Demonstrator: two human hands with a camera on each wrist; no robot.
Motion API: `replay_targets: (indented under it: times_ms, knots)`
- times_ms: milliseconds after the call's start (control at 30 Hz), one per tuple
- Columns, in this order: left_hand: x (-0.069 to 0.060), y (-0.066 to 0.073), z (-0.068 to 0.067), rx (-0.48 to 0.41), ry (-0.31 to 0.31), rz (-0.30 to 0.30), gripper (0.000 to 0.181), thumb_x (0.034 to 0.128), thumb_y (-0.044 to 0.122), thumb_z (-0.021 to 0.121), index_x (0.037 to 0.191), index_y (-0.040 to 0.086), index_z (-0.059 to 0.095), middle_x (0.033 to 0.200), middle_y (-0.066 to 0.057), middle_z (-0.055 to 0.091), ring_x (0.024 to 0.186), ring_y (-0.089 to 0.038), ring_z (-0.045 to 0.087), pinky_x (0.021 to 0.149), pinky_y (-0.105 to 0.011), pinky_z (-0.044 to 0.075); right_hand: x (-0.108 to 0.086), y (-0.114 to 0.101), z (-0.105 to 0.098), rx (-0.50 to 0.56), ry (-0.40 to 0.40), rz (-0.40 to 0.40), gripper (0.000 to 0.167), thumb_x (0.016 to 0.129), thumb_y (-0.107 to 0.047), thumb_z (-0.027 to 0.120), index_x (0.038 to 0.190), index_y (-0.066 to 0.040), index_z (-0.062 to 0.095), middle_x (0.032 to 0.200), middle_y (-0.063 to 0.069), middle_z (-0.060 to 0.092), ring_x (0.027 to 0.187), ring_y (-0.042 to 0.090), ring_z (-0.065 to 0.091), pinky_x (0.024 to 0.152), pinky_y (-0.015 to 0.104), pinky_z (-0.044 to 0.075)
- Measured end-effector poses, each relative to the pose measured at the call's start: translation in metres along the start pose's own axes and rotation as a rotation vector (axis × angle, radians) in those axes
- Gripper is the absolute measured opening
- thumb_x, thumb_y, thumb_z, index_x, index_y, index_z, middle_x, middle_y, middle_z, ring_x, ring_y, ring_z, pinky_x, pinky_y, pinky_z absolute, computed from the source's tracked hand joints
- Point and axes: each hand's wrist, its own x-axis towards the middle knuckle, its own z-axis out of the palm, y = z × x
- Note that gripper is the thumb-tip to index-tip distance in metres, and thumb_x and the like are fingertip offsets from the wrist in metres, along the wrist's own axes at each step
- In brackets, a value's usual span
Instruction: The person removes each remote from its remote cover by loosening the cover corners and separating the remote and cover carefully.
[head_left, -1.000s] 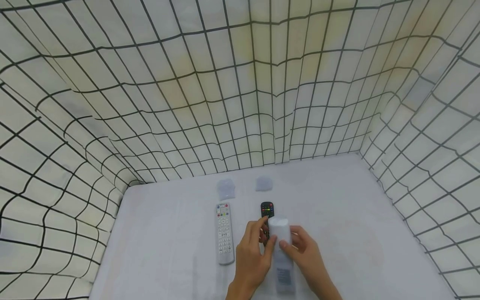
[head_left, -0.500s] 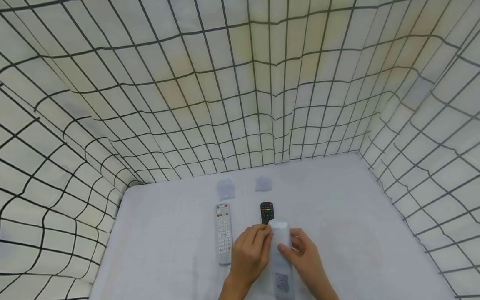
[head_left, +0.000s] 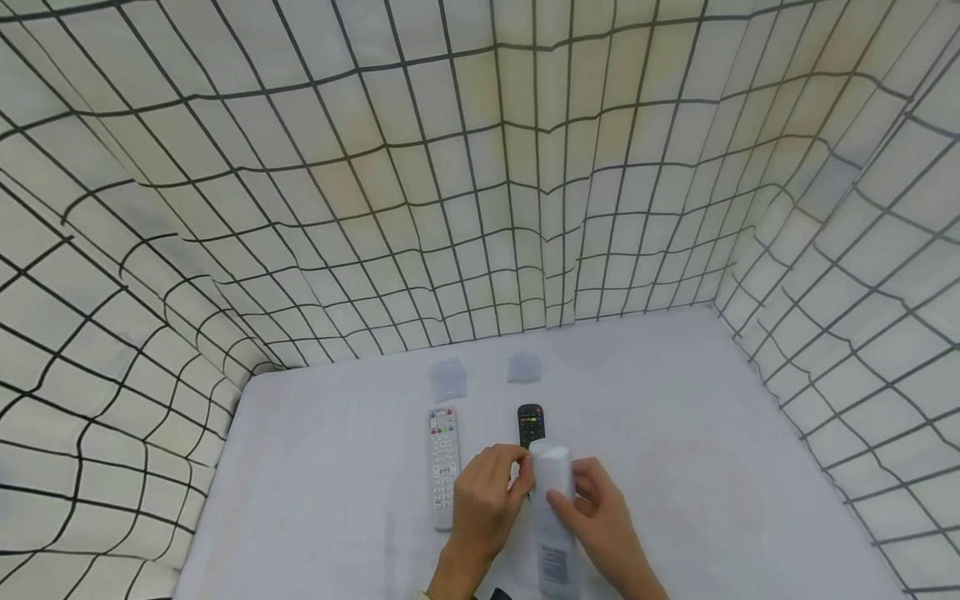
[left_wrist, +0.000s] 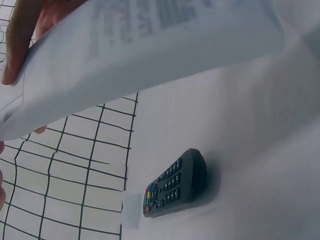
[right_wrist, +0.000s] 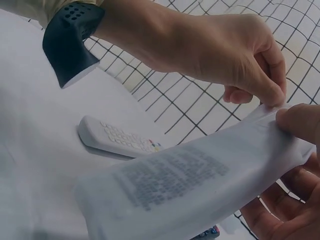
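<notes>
A long white printed package (head_left: 553, 517) is held up between both hands in the head view. The left hand (head_left: 486, 502) pinches its upper left corner between thumb and fingertips, as the right wrist view shows on the package (right_wrist: 175, 180). My right hand (head_left: 603, 521) grips the package's right side, thumb on the front face and fingers behind. Just beyond the package lies a black remote (head_left: 531, 423), partly hidden by it and the left hand. A light grey remote (head_left: 443, 467) lies left of the left hand.
Two small translucent packets (head_left: 448, 379) lie on the white table (head_left: 330, 475) beyond the remotes. White cloth walls (head_left: 480, 192) with a dark grid rise behind the table and on both sides. A dark band (right_wrist: 72, 42) is around the left wrist.
The left hand has shifted from the package's front face and the black remote's side to its upper left corner, which it now pinches. The right hand keeps its grip.
</notes>
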Motion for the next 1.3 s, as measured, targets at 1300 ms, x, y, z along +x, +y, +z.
replay_targets:
  times_ms: [1300]
  knots:
    - [0.004,0.022,0.014,-0.917,-0.481,-0.986,0.027,0.1065,0.03,0.061,0.123,0.01,0.069,0.112,-0.014,0.071,0.092,-0.009,0.066,0.081,-0.024,0.059,0.004,0.002,-0.045,-0.17,0.075,-0.176,0.035,0.091,-0.014,0.081,0.121,-0.008,0.064,0.125,0.004,0.069,0.119,-0.006,0.062,0.102,0.02,0.053]
